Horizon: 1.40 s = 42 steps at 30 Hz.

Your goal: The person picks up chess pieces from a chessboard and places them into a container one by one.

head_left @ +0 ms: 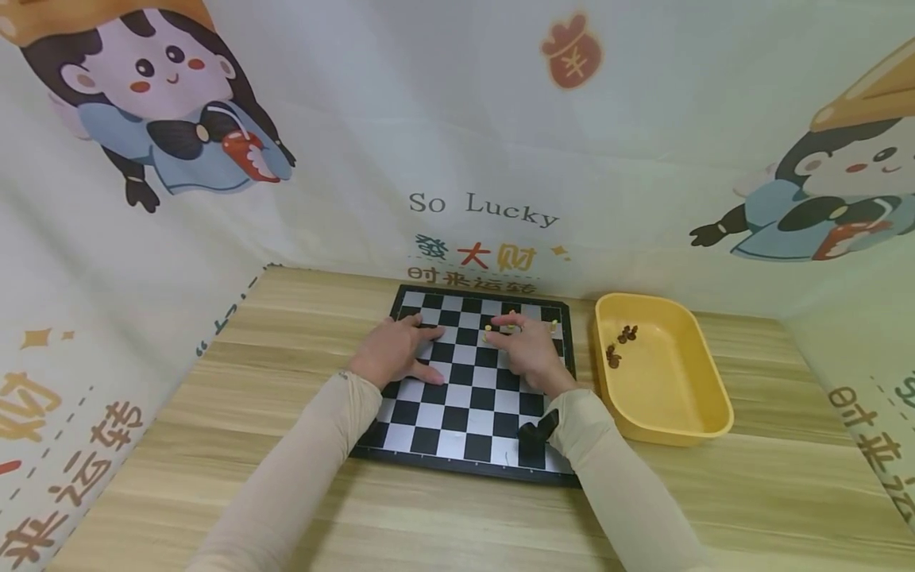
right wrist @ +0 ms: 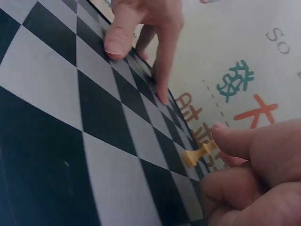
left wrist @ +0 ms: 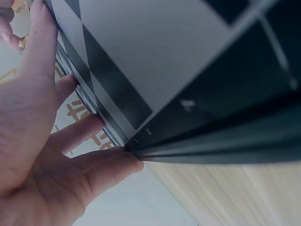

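Note:
A black-and-white chessboard (head_left: 457,419) lies on the wooden table. My left hand (head_left: 391,349) rests on its left side with fingers spread, thumb and fingertips touching the squares. Over the far right part of the board, my right hand (head_left: 530,349) pinches a small yellow chess piece (right wrist: 199,154) between thumb and index finger, its base towards the squares. The other fingers of that hand are curled in the right wrist view. Another yellow chess piece (head_left: 554,325) stands near the board's far right corner. The right hand partly hides more pieces beside it.
A yellow plastic tray (head_left: 661,433) sits just right of the board, with several dark brown chess pieces (head_left: 613,357) at its left side. A printed cloth backdrop (head_left: 343,230) rises behind the table (head_left: 286,349) and along both sides.

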Each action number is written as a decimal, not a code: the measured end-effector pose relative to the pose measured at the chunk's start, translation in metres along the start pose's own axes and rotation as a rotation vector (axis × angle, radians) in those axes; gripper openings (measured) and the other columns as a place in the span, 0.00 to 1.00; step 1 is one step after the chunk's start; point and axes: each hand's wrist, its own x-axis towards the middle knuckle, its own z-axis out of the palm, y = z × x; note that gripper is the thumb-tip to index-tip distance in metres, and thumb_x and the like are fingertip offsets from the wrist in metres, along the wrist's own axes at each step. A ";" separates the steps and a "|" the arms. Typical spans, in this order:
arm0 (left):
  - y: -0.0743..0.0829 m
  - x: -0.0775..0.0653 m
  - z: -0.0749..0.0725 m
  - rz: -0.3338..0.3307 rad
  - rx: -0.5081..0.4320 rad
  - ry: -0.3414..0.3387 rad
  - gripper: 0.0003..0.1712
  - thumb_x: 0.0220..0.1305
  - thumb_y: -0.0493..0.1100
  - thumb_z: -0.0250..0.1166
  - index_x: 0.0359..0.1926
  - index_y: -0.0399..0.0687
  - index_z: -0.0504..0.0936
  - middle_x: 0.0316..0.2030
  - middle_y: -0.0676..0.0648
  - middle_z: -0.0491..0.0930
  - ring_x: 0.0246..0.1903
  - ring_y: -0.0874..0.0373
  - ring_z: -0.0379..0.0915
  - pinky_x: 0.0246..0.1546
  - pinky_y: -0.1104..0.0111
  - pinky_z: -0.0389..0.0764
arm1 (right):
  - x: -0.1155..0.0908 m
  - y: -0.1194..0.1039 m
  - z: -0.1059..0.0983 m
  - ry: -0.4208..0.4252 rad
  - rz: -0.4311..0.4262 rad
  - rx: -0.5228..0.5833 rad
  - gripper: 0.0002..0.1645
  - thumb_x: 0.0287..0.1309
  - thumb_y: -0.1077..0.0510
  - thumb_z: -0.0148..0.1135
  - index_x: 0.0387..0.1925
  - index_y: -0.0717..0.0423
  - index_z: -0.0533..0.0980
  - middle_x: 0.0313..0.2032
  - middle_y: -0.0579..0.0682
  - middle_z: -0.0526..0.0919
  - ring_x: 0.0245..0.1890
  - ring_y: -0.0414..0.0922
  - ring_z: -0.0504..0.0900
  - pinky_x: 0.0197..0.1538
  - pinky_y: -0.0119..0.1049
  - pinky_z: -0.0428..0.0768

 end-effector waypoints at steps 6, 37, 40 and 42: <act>0.000 0.002 0.003 0.007 0.015 -0.005 0.54 0.50 0.75 0.67 0.75 0.58 0.68 0.75 0.35 0.64 0.77 0.44 0.59 0.76 0.45 0.65 | 0.001 0.004 0.006 -0.020 0.020 0.075 0.23 0.66 0.55 0.68 0.61 0.51 0.77 0.22 0.43 0.78 0.09 0.36 0.53 0.15 0.29 0.57; 0.000 0.001 -0.002 0.002 0.035 -0.022 0.55 0.51 0.76 0.66 0.76 0.59 0.67 0.76 0.35 0.63 0.77 0.43 0.59 0.76 0.46 0.64 | 0.011 0.005 0.008 -0.049 0.066 0.017 0.20 0.67 0.56 0.66 0.59 0.53 0.78 0.12 0.39 0.63 0.09 0.37 0.54 0.14 0.30 0.55; 0.000 0.002 0.000 -0.003 0.032 -0.027 0.55 0.51 0.76 0.65 0.76 0.59 0.66 0.76 0.35 0.63 0.76 0.42 0.60 0.76 0.46 0.64 | 0.012 0.006 0.008 -0.043 0.068 0.024 0.18 0.67 0.57 0.66 0.57 0.54 0.80 0.14 0.39 0.68 0.09 0.37 0.54 0.14 0.30 0.55; 0.000 0.002 0.000 -0.005 0.030 -0.024 0.55 0.51 0.77 0.66 0.76 0.60 0.67 0.76 0.35 0.63 0.75 0.41 0.62 0.76 0.47 0.65 | 0.012 0.007 0.009 -0.037 0.069 0.028 0.17 0.67 0.57 0.66 0.55 0.55 0.81 0.14 0.39 0.69 0.09 0.37 0.54 0.14 0.30 0.55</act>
